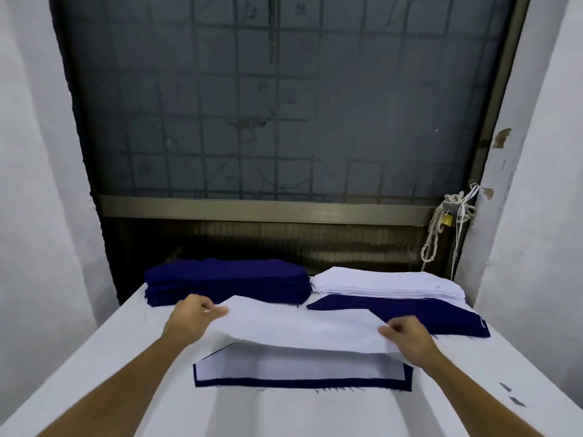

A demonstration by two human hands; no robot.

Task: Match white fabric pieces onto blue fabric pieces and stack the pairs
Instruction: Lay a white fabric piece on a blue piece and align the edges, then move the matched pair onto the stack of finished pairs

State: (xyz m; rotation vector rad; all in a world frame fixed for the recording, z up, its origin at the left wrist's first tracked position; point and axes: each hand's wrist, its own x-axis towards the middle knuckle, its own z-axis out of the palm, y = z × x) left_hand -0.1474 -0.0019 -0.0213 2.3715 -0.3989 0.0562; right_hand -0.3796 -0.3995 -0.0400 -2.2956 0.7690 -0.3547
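Cloth hung taut between my hands: the white piece (299, 326) was pinched at both ends, left grip (192, 320) clamped on its left corner with thumb over curled fingers, right grip (410, 339) clamped on its right edge the same way. I held it by the ends so it would stay flat and spread, since limp fabric held at one point folds on itself and cannot be lined up.

It was off the counter (126, 357), its near edge sagging a little between my grips. Directly below both grips lay a pair (284, 364), white on blue, with a blue rim (303, 382) showing along the near edge and at the sides; that rim told me the white sat squarely inside.

Just beyond my right grip lay a lone blue piece (410, 310) with nothing on it, spread flat, probably so it could take a white one. I judged my piece was meant for it, though I could not be sure.

Farther out, the blue stack (227, 279) sat beyond my left grip and the white stack (388, 283) beyond my right, side by side, each within easy reach of its own hand.
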